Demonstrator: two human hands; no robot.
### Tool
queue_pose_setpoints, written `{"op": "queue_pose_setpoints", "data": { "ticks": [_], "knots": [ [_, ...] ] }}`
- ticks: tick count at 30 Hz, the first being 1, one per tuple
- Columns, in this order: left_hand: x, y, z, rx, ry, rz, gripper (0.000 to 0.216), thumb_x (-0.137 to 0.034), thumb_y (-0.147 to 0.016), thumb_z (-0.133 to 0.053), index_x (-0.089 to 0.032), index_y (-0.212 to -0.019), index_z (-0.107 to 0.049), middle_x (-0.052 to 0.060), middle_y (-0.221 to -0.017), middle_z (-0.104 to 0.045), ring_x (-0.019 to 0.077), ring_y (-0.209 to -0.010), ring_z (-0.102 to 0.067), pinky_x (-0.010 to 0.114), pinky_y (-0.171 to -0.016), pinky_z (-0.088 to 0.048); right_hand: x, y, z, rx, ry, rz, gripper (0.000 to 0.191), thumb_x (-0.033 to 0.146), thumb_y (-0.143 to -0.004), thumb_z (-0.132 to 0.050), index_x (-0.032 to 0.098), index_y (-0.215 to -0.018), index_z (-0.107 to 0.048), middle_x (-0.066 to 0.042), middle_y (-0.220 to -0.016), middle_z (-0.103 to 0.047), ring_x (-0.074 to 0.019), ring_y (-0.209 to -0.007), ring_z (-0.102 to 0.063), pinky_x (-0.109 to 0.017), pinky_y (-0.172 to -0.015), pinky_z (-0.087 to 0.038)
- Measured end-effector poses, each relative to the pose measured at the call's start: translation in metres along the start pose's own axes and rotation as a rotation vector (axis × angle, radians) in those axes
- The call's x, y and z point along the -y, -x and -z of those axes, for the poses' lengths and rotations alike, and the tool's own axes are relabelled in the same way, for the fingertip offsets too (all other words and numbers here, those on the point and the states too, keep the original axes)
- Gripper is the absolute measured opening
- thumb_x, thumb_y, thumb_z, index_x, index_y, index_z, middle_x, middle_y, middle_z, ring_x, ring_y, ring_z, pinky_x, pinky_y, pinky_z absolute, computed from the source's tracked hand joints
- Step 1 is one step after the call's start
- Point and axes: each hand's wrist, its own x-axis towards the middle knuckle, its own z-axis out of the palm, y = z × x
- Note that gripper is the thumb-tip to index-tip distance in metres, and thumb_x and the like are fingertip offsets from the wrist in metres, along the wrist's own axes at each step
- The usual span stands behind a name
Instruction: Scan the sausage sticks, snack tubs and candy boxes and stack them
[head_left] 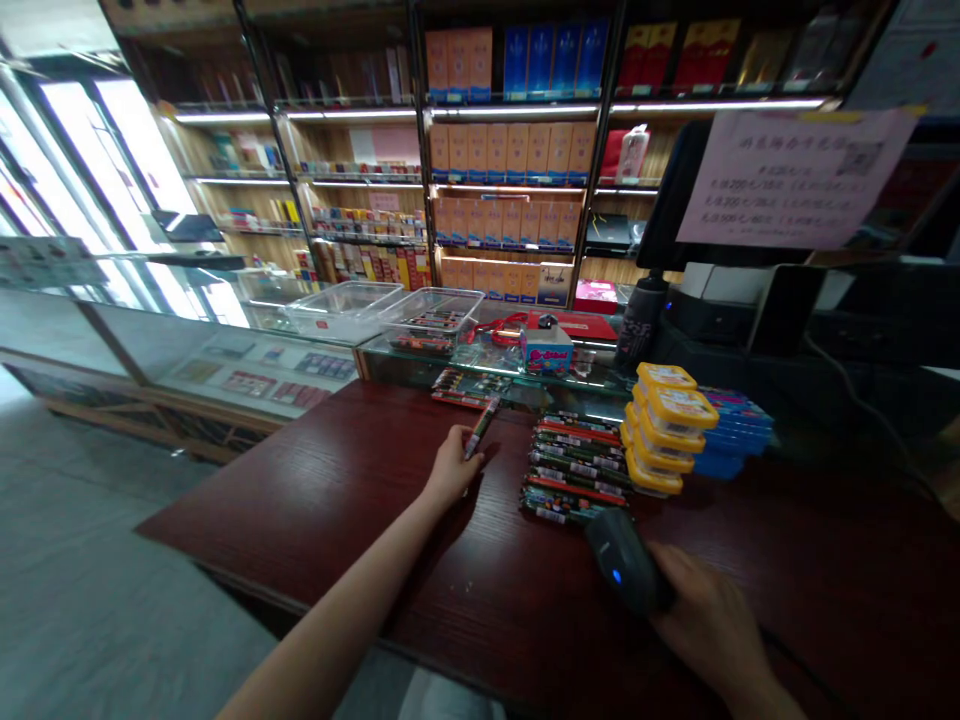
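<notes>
My left hand (452, 467) is closed around one end of a slim dark stick-shaped packet (482, 428), which points away from me over the counter. In my right hand (709, 610) is a black barcode scanner (628, 562) with a blue light glowing on it and a cable trailing to the right. Just beyond the scanner lies a row of similar slim packets (574, 465), dark with some orange, several with white labels showing. A smaller group of these packets (466, 386) lies past my left hand, by the glass edge.
Yellow-lidded tubs (671, 425) are stacked right of the packets, beside blue boxes (731, 430). Clear plastic bins (345, 305) and a small colourful box (547, 350) stand on the glass counter. A monitor with a pink paper sign (795, 180) rises at the right. Shelves of boxed goods line the back.
</notes>
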Motion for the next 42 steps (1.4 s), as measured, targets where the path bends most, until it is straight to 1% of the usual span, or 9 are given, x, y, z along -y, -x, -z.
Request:
{"op": "queue_pose_setpoints", "data": {
  "ticks": [6, 10, 13, 16, 21, 29, 35, 39, 42],
  "knots": [
    [0.0, 0.023, -0.003, -0.052, 0.021, -0.091, 0.026, -0.012, -0.071, -0.059, -0.017, -0.096, -0.057, 0.004, -0.095, -0.064, 0.0181, -0.09, -0.06, 0.032, -0.084, -0.046, 0.017, -0.007, 0.021, -0.008, -0.099, -0.063, 0.032, 0.02, -0.073, -0.049, 0.021, -0.103, -0.06, -0.007, -0.097, -0.07, -0.0229, -0.083, -0.066, -0.033, -0.069, -0.049],
    [-0.003, 0.026, -0.005, -0.064, 0.008, -0.113, 0.03, -0.008, -0.068, -0.06, -0.019, -0.096, -0.059, 0.003, -0.093, -0.064, 0.0176, -0.089, -0.059, 0.032, -0.082, -0.046, 0.043, -0.022, 0.04, 0.034, -0.386, -0.227, 0.036, 0.028, -0.073, -0.056, 0.023, -0.108, -0.06, -0.006, -0.097, -0.072, -0.0231, -0.082, -0.067, -0.033, -0.07, -0.052],
    [-0.004, 0.027, -0.006, -0.075, -0.005, -0.121, 0.027, -0.01, -0.069, -0.062, -0.019, -0.094, -0.059, 0.003, -0.093, -0.063, 0.0178, -0.089, -0.059, 0.032, -0.081, -0.046, 0.067, -0.036, 0.05, 0.083, -0.632, -0.257, 0.037, 0.037, -0.072, -0.061, 0.019, -0.104, -0.063, -0.009, -0.097, -0.072, -0.0238, -0.086, -0.067, -0.032, -0.075, -0.053],
    [-0.004, 0.029, -0.006, -0.077, -0.025, -0.152, 0.026, -0.011, -0.07, -0.062, -0.018, -0.094, -0.058, 0.004, -0.093, -0.063, 0.0177, -0.088, -0.058, 0.032, -0.081, -0.046, 0.088, -0.048, 0.053, 0.145, -0.756, -0.314, 0.036, 0.036, -0.07, -0.065, 0.017, -0.1, -0.067, -0.008, -0.096, -0.073, -0.0234, -0.087, -0.067, -0.034, -0.08, -0.053],
    [-0.007, 0.031, -0.005, -0.056, -0.044, -0.187, 0.022, -0.01, -0.073, -0.06, -0.019, -0.093, -0.058, 0.004, -0.093, -0.062, 0.0177, -0.089, -0.058, 0.032, -0.082, -0.046, 0.1, -0.054, 0.047, 0.236, -0.827, -0.276, 0.038, 0.038, -0.071, -0.066, 0.017, -0.103, -0.068, -0.008, -0.104, -0.072, -0.0234, -0.095, -0.066, -0.036, -0.086, -0.051],
    [-0.004, 0.031, -0.008, -0.071, -0.085, -0.232, 0.03, -0.005, -0.07, -0.063, -0.017, -0.097, -0.056, 0.005, -0.097, -0.06, 0.0188, -0.093, -0.056, 0.033, -0.088, -0.045, 0.1, -0.053, 0.052, 0.279, -0.836, -0.233, 0.028, 0.034, -0.075, -0.064, 0.017, -0.098, -0.068, -0.007, -0.096, -0.072, -0.0227, -0.095, -0.066, -0.035, -0.087, -0.05],
    [-0.006, 0.031, -0.006, -0.046, -0.08, -0.218, 0.019, -0.014, -0.076, -0.059, -0.019, -0.095, -0.057, 0.005, -0.094, -0.061, 0.0187, -0.09, -0.057, 0.033, -0.082, -0.047, 0.097, -0.051, 0.05, 0.241, -0.769, -0.205, 0.026, 0.033, -0.074, -0.063, 0.019, -0.097, -0.067, -0.006, -0.094, -0.072, -0.0213, -0.088, -0.067, -0.032, -0.08, -0.052],
    [-0.007, 0.03, -0.004, -0.056, -0.085, -0.191, 0.024, -0.012, -0.075, -0.058, -0.019, -0.098, -0.057, 0.004, -0.097, -0.061, 0.0186, -0.093, -0.057, 0.034, -0.086, -0.046, 0.077, -0.04, 0.037, 0.162, -0.414, -0.151, 0.023, 0.026, -0.072, -0.059, 0.024, -0.093, -0.067, -0.003, -0.086, -0.072, -0.0204, -0.078, -0.067, -0.029, -0.067, -0.05],
    [-0.007, 0.029, -0.004, -0.047, -0.087, -0.189, 0.022, -0.015, -0.079, -0.054, -0.019, -0.1, -0.057, 0.006, -0.099, -0.061, 0.0191, -0.094, -0.056, 0.035, -0.088, -0.045, 0.056, -0.028, 0.027, 0.123, -0.124, -0.058, 0.034, 0.02, -0.07, -0.055, 0.021, -0.103, -0.063, -0.006, -0.097, -0.071, -0.0242, -0.085, -0.066, -0.033, -0.07, -0.048]
  ]
}}
